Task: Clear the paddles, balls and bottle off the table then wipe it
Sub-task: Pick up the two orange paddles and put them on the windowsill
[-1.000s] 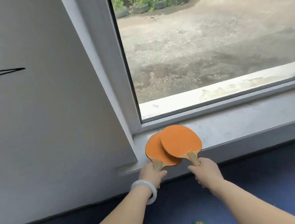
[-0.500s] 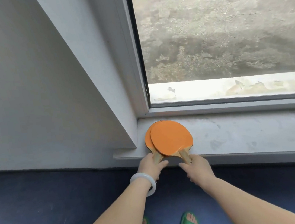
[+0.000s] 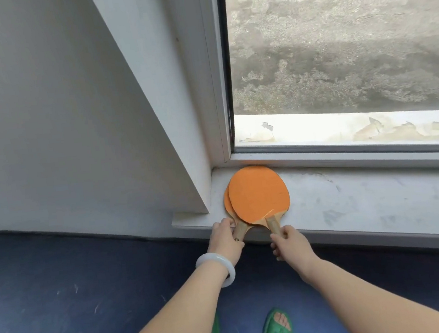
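Your left hand (image 3: 225, 238) grips the wooden handle of the lower round orange paddle (image 3: 227, 201), and your right hand (image 3: 290, 241) pinches the upper orange paddle's (image 3: 258, 193) handle. Both lie stacked on the grey windowsill (image 3: 353, 200) (left corner), at 12 o'clock from your hands.

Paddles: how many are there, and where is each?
2. The top paddle lies on the windowsill, held by the right hand; the lower paddle, mostly hidden beneath it, by the left hand.
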`<state>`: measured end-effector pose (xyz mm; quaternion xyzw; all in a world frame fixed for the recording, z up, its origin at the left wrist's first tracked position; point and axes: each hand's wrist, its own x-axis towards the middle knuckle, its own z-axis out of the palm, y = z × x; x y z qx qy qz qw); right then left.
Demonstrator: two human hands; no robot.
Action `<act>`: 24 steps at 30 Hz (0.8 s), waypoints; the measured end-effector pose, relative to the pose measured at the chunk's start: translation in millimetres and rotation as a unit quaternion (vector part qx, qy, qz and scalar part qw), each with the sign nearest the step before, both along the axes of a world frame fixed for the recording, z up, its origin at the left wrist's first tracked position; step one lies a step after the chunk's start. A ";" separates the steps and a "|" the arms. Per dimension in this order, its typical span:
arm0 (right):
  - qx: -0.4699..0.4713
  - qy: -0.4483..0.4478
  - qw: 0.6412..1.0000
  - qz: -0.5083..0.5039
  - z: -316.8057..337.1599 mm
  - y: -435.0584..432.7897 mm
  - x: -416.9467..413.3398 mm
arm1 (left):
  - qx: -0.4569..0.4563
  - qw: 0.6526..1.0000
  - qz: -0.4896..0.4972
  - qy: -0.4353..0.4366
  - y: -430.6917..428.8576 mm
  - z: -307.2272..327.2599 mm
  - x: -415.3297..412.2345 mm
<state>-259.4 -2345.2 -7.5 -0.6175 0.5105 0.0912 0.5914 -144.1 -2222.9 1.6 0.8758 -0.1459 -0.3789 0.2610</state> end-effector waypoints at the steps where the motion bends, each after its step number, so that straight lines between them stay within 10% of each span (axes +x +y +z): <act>1: 0.000 0.002 1.000 -0.004 -0.1 -0.3 1.0 | -0.004 1.000 -0.003 0.001 0.9 -1.4 0.1; 24: 0.051 -0.058 0.994 -0.073 -2.9 10.9 23.2 | -0.015 1.000 -0.004 0.004 5.7 -16.1 8.1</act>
